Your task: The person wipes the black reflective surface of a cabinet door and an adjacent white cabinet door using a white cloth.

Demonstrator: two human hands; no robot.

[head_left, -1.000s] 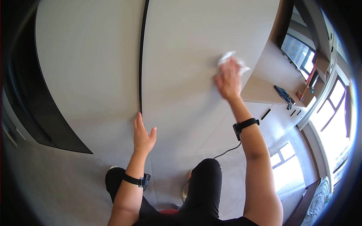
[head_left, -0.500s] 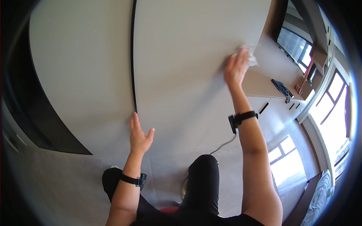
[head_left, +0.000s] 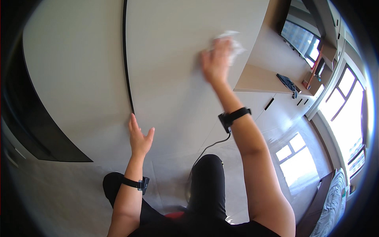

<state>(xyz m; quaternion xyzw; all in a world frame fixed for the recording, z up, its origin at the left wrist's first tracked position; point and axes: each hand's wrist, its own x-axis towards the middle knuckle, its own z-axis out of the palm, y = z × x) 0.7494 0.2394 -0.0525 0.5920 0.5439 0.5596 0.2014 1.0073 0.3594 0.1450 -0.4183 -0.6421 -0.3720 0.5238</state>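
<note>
My right hand (head_left: 218,63) presses a crumpled white wipe (head_left: 235,48) against a tall pale cabinet door (head_left: 169,79), near its right edge; both hand and wipe are blurred by motion. Whether the wipe is paper or cloth I cannot tell. Lower and to the left, my left hand (head_left: 140,138) is open, thumb apart, its fingertips at the lower end of a long black strip (head_left: 125,55). That strip runs up between this door and another pale panel (head_left: 75,79). Each wrist wears a black strap with a small device.
A dark glossy panel (head_left: 51,134) borders the far left. On the right, a low cabinet (head_left: 256,100) bears a dark cloth (head_left: 287,83) beneath a wall-mounted screen (head_left: 302,35). A cable (head_left: 205,149) hangs from my right wrist past my knee. Bright windows (head_left: 347,106) stand beyond.
My right hand has swept left and slightly up across the door with the wipe. The whole view has shifted a little; my left hand stays by the black strip.
</note>
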